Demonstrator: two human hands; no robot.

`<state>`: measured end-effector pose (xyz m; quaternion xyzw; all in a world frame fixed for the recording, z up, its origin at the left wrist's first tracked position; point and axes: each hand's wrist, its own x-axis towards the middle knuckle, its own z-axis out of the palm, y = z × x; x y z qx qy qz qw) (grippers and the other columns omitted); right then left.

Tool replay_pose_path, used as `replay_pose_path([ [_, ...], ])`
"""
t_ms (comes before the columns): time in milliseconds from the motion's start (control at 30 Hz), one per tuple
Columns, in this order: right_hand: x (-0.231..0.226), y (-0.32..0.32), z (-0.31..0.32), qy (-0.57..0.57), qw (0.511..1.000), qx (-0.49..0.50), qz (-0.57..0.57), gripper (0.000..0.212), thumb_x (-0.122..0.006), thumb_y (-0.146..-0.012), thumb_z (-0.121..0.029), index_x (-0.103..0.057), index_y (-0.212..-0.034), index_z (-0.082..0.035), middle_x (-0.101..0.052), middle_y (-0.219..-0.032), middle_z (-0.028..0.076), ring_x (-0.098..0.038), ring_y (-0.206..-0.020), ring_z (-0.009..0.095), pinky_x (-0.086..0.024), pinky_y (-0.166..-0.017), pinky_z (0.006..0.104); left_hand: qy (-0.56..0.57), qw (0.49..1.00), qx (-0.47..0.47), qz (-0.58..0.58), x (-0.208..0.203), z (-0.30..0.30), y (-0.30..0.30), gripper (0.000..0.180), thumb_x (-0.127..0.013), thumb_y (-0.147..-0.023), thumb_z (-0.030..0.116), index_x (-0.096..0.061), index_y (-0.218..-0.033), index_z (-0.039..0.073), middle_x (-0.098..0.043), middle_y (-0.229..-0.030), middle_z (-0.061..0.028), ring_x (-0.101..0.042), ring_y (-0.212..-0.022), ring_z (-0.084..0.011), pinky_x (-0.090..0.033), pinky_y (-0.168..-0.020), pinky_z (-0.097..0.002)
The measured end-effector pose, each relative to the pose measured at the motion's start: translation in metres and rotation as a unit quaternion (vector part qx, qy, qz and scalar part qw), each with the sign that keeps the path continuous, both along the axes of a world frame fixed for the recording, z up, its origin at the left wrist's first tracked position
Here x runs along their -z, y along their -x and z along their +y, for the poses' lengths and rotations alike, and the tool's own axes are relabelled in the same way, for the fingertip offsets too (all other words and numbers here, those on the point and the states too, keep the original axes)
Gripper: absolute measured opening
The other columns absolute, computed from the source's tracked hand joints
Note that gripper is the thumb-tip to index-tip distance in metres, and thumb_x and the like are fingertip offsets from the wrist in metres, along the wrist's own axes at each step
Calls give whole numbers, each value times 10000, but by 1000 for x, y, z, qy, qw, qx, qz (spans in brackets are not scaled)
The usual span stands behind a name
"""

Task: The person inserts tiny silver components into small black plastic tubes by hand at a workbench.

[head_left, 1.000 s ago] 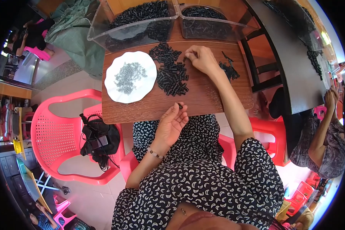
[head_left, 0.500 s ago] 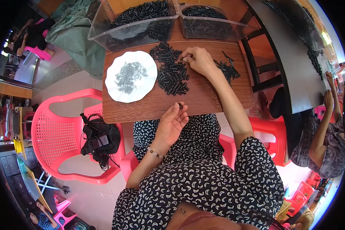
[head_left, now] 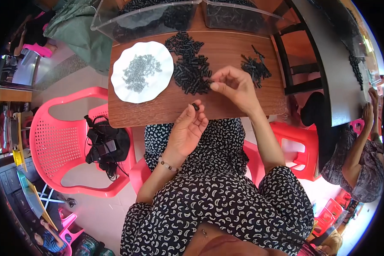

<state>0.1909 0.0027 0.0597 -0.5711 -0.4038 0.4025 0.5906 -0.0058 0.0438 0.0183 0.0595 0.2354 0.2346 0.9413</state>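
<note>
My left hand (head_left: pixel 185 132), palm up near the table's front edge, pinches a small black tubular piece (head_left: pixel 195 106) between thumb and forefinger; its other fingers curl loosely. Beyond it and to the right, my right hand (head_left: pixel 238 89) has thumb and forefinger closed on a small dark piece (head_left: pixel 210 84) at the right edge of a heap of short black tubes (head_left: pixel 190 70). Whether that piece is one tube or more I cannot tell. Left of the heap lies a white scalloped plate (head_left: pixel 121 87) bearing many small clear tubes (head_left: pixel 138 70).
Two clear plastic bins (head_left: pixel 158 19) of black pieces stand along the far side of the brown wooden table (head_left: pixel 145 115). Thin black parts (head_left: pixel 256 68) lie at its right. A pink chair (head_left: pixel 59 145) with a black bag (head_left: pixel 109 145) is at my left; another person (head_left: pixel 354 158) works at right.
My right hand has come nearer and lower, from the far right of the heap to its near right edge. The left hand keeps its pinch. The view has shifted slightly.
</note>
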Motion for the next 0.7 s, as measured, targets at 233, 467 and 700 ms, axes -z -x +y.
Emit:
replay_pose_path([
  [233, 3, 38, -37, -29, 987, -2, 156, 125, -713, -800, 30, -632, -895, 21, -645, -921, 70, -607, -848, 113, -494, -770, 250, -11, 1000, 5, 10, 4, -4, -4, 290, -637, -904, 245, -601, -1155, 104, -646, -1049, -9, -586, -925, -109, -493, -853, -275],
  [467, 12, 55, -48, -29, 995, 16, 94, 115, -700, -805, 43, -637, -898, 17, -647, -943, 86, -616, -855, 127, -511, -779, 266, -26, 1000, 4, 15, -1, -11, -7, 283, -638, -900, 267, -611, -1144, 127, -626, -1081, 18, -559, -982, -103, -463, -891, -282],
  [700, 16, 61, -50, -30, 997, 36, 65, 106, -701, -812, 29, -636, -896, 17, -659, -912, 87, -614, -836, 121, -501, -757, 256, -41, 999, 10, 10, 3, -12, -5, 259, -628, -907, 268, -620, -1125, 129, -618, -1011, 35, -554, -942, -92, -454, -884, -276],
])
